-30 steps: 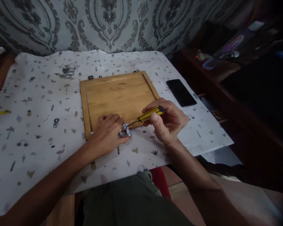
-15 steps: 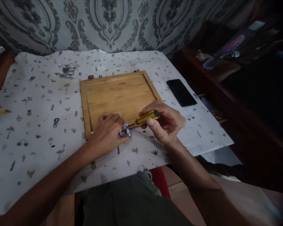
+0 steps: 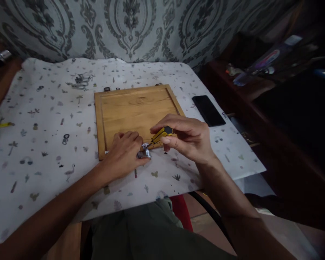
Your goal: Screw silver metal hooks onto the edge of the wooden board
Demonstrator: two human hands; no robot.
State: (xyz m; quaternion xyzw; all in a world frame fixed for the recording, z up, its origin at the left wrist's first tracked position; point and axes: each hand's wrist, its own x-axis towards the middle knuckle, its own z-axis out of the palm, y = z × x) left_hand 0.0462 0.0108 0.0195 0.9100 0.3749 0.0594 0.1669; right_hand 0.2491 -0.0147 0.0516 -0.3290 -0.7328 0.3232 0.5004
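Observation:
A framed wooden panel [image 3: 135, 108] lies flat on the printed tablecloth. At its near edge sits a silver metal hinge [image 3: 144, 153], with my left hand [image 3: 126, 150] closed on it, thumb in front and fingers over the panel's rim. My right hand [image 3: 188, 137] grips a short yellow-and-black screwdriver [image 3: 161, 134] between thumb and fingers. The screwdriver slants down to the left, its tip at the hinge. Whether a screw is under the tip is too small to see.
A black phone [image 3: 208, 111] lies to the right of the panel. Several silver hinges [image 3: 80, 81] are piled at the back left of the tablecloth [image 3: 43, 144]. A clear plastic bottle [image 3: 265, 61] lies on dark furniture at the right. The patterned wall [image 3: 168, 32] closes the back.
My right hand has shifted slightly left, and the screwdriver's handle now stands steeper. The left hand stays on the hinge. The whole view has moved a little.

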